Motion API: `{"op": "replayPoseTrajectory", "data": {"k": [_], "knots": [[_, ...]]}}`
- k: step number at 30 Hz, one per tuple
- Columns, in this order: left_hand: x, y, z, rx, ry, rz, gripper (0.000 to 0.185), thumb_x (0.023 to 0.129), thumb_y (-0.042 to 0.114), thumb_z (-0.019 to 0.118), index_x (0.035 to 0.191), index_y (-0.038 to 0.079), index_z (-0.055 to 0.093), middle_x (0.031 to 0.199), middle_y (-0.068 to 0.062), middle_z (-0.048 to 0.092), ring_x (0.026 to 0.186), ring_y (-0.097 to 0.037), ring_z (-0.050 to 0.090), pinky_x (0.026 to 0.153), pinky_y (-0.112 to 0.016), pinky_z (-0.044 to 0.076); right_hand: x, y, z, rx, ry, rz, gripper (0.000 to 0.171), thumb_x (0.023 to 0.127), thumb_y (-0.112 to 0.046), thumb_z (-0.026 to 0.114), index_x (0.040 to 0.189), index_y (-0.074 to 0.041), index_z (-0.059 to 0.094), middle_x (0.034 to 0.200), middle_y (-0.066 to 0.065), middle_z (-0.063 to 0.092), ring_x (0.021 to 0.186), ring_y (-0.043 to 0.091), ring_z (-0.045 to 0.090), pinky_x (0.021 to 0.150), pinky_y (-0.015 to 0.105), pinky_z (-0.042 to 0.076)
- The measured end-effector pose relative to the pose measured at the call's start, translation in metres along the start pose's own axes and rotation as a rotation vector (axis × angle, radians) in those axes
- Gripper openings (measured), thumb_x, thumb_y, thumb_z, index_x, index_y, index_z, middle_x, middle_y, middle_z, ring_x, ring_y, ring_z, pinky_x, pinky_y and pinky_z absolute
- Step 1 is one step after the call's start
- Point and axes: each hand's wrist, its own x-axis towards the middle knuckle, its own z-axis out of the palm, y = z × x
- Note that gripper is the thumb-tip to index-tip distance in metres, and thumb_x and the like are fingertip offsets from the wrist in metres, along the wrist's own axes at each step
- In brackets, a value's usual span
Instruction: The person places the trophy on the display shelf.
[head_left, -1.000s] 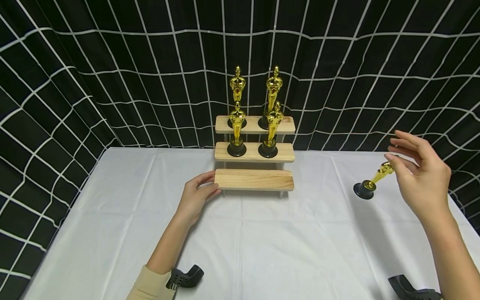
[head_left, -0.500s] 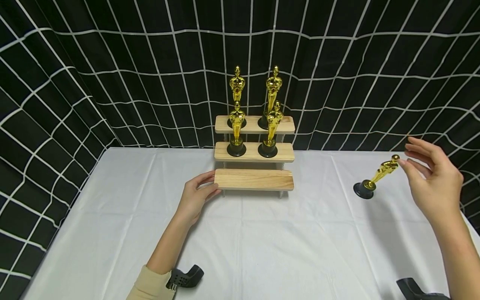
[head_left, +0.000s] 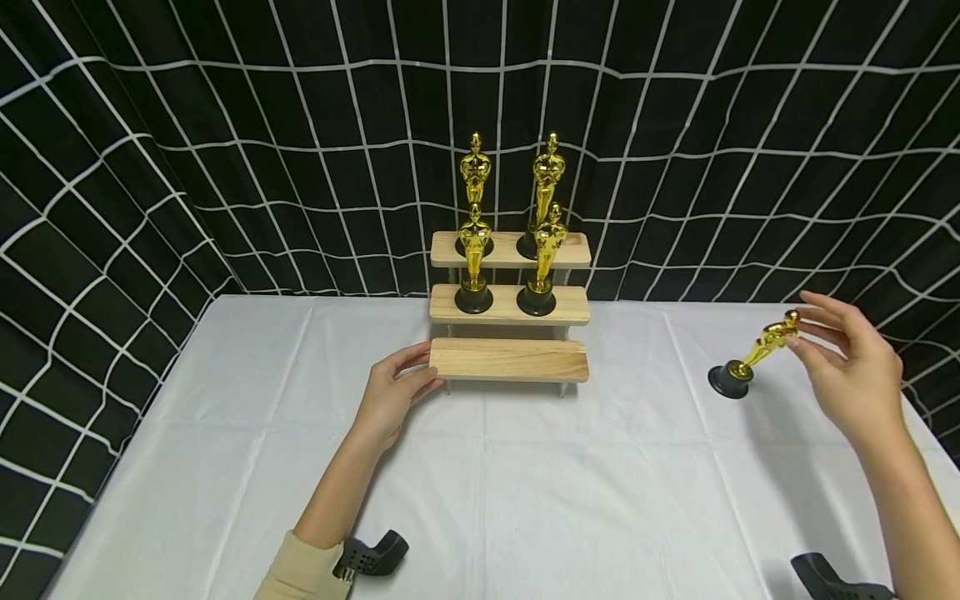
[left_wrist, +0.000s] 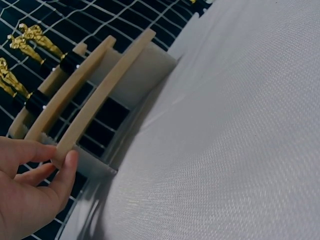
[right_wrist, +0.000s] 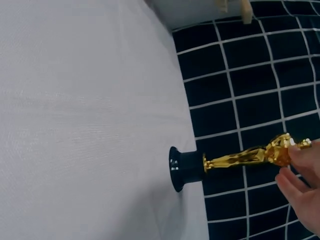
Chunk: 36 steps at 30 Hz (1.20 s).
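A three-tier wooden display stand (head_left: 510,360) stands on the table, its bottom board bare on top. My left hand (head_left: 392,392) holds the left end of that board; in the left wrist view, thumb and fingertips (left_wrist: 69,162) pinch its edge. At the right, a gold trophy statuette (head_left: 768,342) with a round black base stands apart from the stand. My right hand (head_left: 855,367) has its thumb and fingers around the figure's upper body and head. The right wrist view shows the thumb against the chest of the statuette (right_wrist: 240,159), its base (right_wrist: 189,167) at the cloth.
Several more gold statuettes stand on the upper two tiers, among them one on the middle board (head_left: 474,254) and one at the top right (head_left: 547,179). White cloth (head_left: 570,483) covers the table. A black curtain with a white grid (head_left: 322,150) hangs behind and at the sides.
My right hand drew away to the right of the statuette, then came back left and closed around its upper part. The statuette and my left hand have stayed in place.
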Motion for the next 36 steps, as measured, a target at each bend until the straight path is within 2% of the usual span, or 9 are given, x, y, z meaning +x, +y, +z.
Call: {"op": "replayPoseTrajectory", "data": {"k": [8, 19, 25, 36], "knots": [[0.0, 0.0, 0.0, -0.007, 0.002, 0.0, 0.047, 0.1, -0.014, 0.056, 0.147, -0.013, 0.051, 0.138, -0.029, 0.054, 0.102, -0.016, 0.067, 0.095, -0.022, 0.064, 0.002, 0.006, 0.003, 0.029, -0.024, -0.043, 0.061, 0.094, 0.017, 0.068, 0.15, -0.004, 0.056, 0.108, -0.038, 0.051, 0.099, -0.023, 0.051, 0.087, -0.008, 0.046], [0.0, -0.001, 0.0, 0.003, -0.001, 0.001, 0.046, 0.1, -0.013, 0.056, 0.147, -0.013, 0.051, 0.138, -0.029, 0.053, 0.106, -0.019, 0.067, 0.097, -0.022, 0.064, 0.003, 0.003, 0.004, 0.015, 0.001, -0.066, 0.049, 0.091, 0.018, 0.071, 0.138, 0.007, 0.062, 0.102, -0.039, 0.053, 0.095, -0.021, 0.054, 0.087, -0.008, 0.046], [0.0, -0.001, 0.0, 0.007, 0.0, -0.001, 0.046, 0.1, -0.012, 0.056, 0.147, -0.012, 0.052, 0.139, -0.029, 0.052, 0.107, -0.02, 0.067, 0.098, -0.023, 0.063, 0.003, -0.002, 0.004, 0.004, 0.009, -0.063, 0.05, 0.091, 0.018, 0.071, 0.138, 0.006, 0.062, 0.103, -0.038, 0.052, 0.095, -0.019, 0.053, 0.082, -0.009, 0.046], [0.0, 0.0, 0.0, 0.001, 0.001, 0.003, 0.047, 0.1, -0.012, 0.056, 0.146, -0.013, 0.051, 0.138, -0.029, 0.053, 0.107, -0.022, 0.067, 0.096, -0.022, 0.064, 0.003, -0.016, 0.001, -0.034, -0.028, -0.048, 0.047, 0.097, 0.006, 0.071, 0.142, -0.001, 0.061, 0.105, -0.038, 0.05, 0.099, -0.019, 0.051, 0.086, -0.009, 0.045]]}}
